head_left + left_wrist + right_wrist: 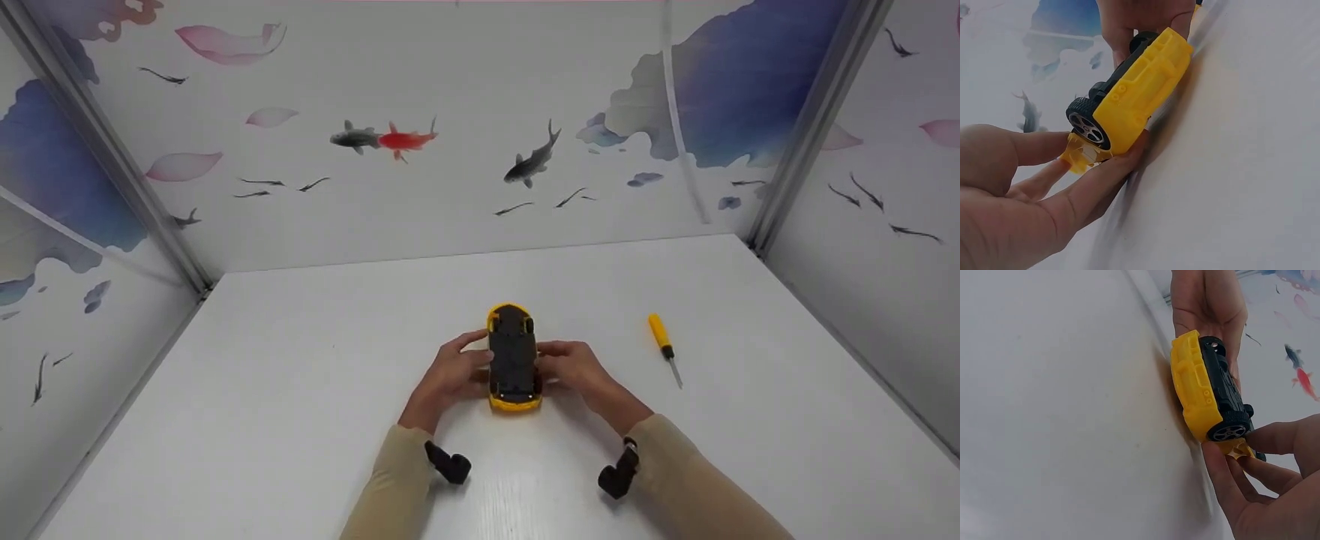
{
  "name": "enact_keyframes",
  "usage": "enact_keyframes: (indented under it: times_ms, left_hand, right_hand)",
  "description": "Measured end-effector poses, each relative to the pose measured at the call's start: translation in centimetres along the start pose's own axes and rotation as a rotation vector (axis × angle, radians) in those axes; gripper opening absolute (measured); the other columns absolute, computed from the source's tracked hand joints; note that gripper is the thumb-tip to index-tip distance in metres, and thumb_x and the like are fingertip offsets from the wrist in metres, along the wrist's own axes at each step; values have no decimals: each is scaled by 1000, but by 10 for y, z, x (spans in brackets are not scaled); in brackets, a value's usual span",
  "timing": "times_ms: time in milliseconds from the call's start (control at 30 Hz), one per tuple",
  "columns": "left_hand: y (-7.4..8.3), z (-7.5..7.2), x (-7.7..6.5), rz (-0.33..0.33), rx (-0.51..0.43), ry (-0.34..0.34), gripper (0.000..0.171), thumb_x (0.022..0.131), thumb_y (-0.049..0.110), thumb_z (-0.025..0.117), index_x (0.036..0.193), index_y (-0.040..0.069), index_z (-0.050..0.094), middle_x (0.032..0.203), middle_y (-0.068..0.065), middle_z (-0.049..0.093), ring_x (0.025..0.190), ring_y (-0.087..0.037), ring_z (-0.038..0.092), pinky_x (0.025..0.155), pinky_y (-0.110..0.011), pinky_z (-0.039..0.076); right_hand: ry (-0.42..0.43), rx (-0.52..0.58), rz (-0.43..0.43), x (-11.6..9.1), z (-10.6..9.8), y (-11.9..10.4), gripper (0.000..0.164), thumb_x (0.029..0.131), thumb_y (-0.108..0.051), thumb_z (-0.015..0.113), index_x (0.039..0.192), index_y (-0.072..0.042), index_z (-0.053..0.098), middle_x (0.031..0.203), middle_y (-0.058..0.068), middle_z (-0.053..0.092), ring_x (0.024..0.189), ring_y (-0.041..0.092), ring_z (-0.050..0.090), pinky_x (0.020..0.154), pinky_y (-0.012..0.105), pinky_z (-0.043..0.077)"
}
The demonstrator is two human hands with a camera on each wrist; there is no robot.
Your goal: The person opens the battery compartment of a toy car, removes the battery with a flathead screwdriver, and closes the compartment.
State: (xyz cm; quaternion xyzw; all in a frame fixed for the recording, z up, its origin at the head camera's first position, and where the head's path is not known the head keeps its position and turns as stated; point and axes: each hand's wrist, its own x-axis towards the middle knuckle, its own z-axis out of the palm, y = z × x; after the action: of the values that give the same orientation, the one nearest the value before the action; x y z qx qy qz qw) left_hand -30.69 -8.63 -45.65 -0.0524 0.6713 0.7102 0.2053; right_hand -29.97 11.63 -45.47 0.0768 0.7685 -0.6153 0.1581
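A yellow toy car (514, 364) is turned upside down between the two hands, its black underside facing up in the head view. My left hand (452, 373) grips its left side, with the thumb at the edge of the underside. On the other side my right hand (574, 369) holds it with thumb and fingers. In the left wrist view, the yellow end of the car (1145, 87) and a black wheel with silver spokes (1087, 128) show close over the table. The right wrist view shows the fingers beside a wheel (1229, 432).
A screwdriver (661, 337) with a yellow handle lies on the white table (300, 420), right of the hands, its metal tip pointing toward the near side. Walls (450, 217) printed with fish and petals enclose the table at the back and both sides.
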Motion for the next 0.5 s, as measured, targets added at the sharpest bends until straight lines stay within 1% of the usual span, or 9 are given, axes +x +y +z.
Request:
enact_keyframes:
  times_ms: [133,267,400,500]
  left_hand:
    - [0,0,0,-2,53,26,52,88,12,55,137,24,42,131,-13,53,102,-26,61,81,-40,54]
    - [0,0,0,-2,58,39,52,88,10,55,137,22,41,130,-13,54,102,-26,61,81,-40,54]
    - [0,0,0,1,63,49,53,88,9,54,137,21,41,127,-13,56,101,-25,62,85,-40,53]
    - [1,1,0,-7,65,56,52,88,9,52,137,21,40,124,-13,57,100,-24,62,86,-40,52]
  right_hand:
    - [-7,6,3,0,0,1,43,84,-13,59,127,-10,55,113,11,64,93,19,63,79,34,55]
    - [-3,-21,-9,0,1,-1,43,85,-12,59,128,-10,54,115,11,63,93,19,64,79,34,55]
    - [-1,-56,-47,1,2,-4,45,85,-11,60,129,-9,52,119,13,59,95,20,64,80,35,55]
    - [10,-85,-87,2,0,-8,47,84,-10,62,130,-11,51,124,14,54,96,22,64,78,36,55]
